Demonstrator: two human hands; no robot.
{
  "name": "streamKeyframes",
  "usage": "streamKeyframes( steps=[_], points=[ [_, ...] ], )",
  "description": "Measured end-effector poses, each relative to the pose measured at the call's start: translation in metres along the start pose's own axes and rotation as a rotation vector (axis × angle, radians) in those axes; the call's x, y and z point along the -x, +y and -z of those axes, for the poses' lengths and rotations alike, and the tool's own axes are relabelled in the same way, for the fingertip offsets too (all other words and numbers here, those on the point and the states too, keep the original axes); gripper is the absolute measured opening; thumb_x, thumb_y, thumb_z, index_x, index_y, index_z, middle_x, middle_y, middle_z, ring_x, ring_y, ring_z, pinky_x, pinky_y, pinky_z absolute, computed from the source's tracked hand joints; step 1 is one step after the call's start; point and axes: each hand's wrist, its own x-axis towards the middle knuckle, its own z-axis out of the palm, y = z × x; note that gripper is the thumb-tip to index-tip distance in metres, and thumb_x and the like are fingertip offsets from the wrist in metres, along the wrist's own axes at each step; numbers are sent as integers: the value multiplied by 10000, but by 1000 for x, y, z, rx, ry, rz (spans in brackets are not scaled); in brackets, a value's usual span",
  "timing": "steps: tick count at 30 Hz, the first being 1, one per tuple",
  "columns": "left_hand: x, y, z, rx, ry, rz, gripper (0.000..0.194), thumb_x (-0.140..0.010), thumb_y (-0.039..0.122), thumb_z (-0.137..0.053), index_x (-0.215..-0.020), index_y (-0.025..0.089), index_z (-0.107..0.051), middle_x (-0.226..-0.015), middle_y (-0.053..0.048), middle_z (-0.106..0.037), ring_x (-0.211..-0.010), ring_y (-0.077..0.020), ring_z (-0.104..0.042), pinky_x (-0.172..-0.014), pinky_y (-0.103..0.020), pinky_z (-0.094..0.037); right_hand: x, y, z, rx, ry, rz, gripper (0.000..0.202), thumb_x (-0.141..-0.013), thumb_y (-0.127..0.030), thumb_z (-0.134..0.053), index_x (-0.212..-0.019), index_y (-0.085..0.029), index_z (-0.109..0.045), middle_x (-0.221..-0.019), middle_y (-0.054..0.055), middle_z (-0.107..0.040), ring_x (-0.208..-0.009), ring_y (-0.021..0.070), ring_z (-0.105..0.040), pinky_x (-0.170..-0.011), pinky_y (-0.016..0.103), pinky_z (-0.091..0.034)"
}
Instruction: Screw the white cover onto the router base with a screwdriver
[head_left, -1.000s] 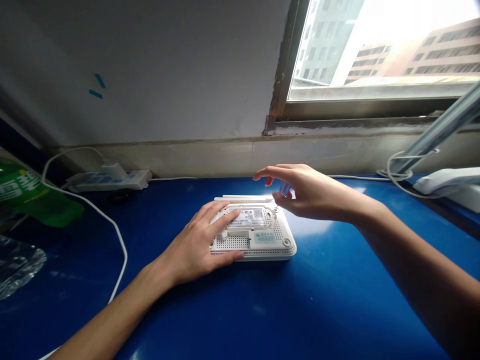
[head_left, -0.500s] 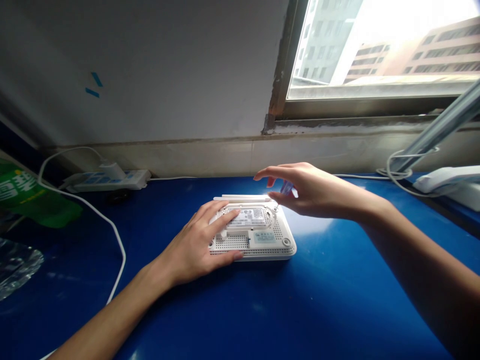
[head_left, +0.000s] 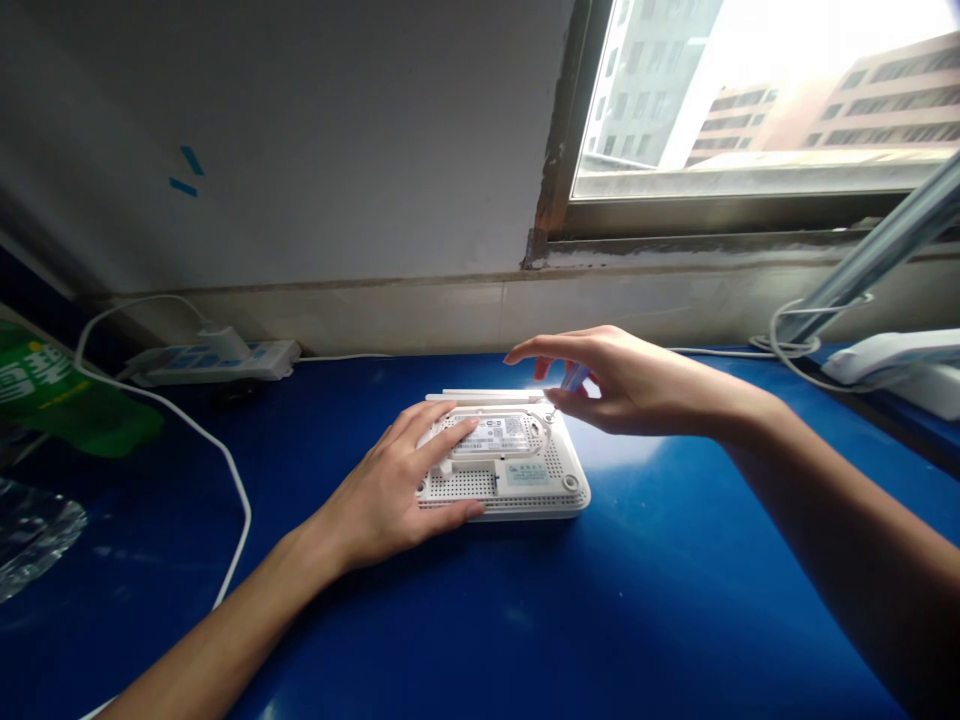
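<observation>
A white router-like box lies on the blue table with its labelled, vented face up. My left hand rests on its left part, fingers spread over the label and the thumb along the near edge. Above the far right corner, my right hand holds a small translucent bluish tool handle between thumb and fingers. A thin shaft points down from it to the round corner recess. Whether the tip sits in the recess is too small to tell.
On the left are a green bottle, clear crumpled plastic, a white cable and a power strip. A metal pole wrapped with cable and a white device stand at the right. The wall and window bound the back.
The bluish handle has turned slightly between the fingers of my right hand, and the fingers have shifted a little. My left hand stays in place on the white box.
</observation>
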Motion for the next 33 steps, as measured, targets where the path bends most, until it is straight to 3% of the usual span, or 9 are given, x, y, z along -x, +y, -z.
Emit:
streamKeyframes(
  steps=[3,5,9,12,17,21,25,31,33],
  points=[
    [0,0,0,-7,-3,0,786,-925,638,-722,-1603,310,-495,-1690,-112,-415,-1576,-390,-327,-1270,-609,-367,-4,2,-2,21,26,-59,282,-1039,-406,-614,-1209,-251,-777,-976,59,-821,-768,191,-754,-637,264,-526],
    [-1,0,0,-6,-2,-1,785,-924,635,-726,-1603,316,-495,-1691,-108,-413,-1575,-388,-331,-1270,-607,-369,-5,5,-4,14,35,-72,283,-1064,-368,-572,-1229,-252,-770,-955,58,-822,-757,185,-759,-640,260,-524],
    [0,0,0,1,1,-1,791,-918,630,-737,-1607,332,-487,-1694,-103,-412,-1573,-396,-333,-1263,-619,-375,-1,6,-2,-2,36,3,503,-986,-173,-592,-1476,-282,-621,-1246,83,-783,-892,193,-760,-681,261,-549],
    [0,0,0,-1,-2,3,793,-919,637,-731,-1609,335,-484,-1696,-101,-409,-1577,-400,-328,-1262,-623,-376,1,3,1,2,16,30,566,-940,-179,-646,-1496,-280,-604,-1364,88,-736,-930,202,-748,-712,280,-572],
    [0,0,0,-9,-5,11,789,-919,647,-724,-1602,324,-497,-1695,-99,-411,-1578,-395,-329,-1268,-604,-376,-4,3,-2,50,38,-51,316,-1048,-430,-611,-1253,-245,-766,-1026,67,-829,-780,195,-768,-649,270,-542],
    [0,0,0,-13,-14,10,795,-925,662,-707,-1605,311,-493,-1697,-105,-404,-1583,-389,-319,-1273,-606,-366,-4,6,-3,26,48,-36,309,-1061,-289,-562,-1310,-244,-739,-1088,76,-826,-807,188,-782,-674,261,-545],
    [-1,1,1,-16,-26,13,803,-929,667,-699,-1613,308,-480,-1705,-112,-389,-1587,-396,-306,-1270,-617,-365,0,4,1,27,40,50,555,-949,-127,-603,-1481,-283,-614,-1311,71,-762,-1017,210,-756,-747,274,-566],
    [1,1,0,-11,-20,18,800,-925,660,-709,-1613,321,-480,-1702,-102,-397,-1584,-397,-314,-1267,-615,-370,-2,4,-1,44,29,-23,353,-1024,-409,-650,-1329,-250,-726,-1090,82,-821,-800,205,-764,-647,282,-541],
    [1,1,0,-8,-7,12,791,-923,650,-718,-1605,319,-492,-1694,-103,-408,-1578,-395,-327,-1266,-610,-374,-3,6,-3,40,53,-32,336,-1057,-387,-604,-1340,-247,-718,-1050,79,-822,-768,193,-760,-635,275,-530]
  ],
)
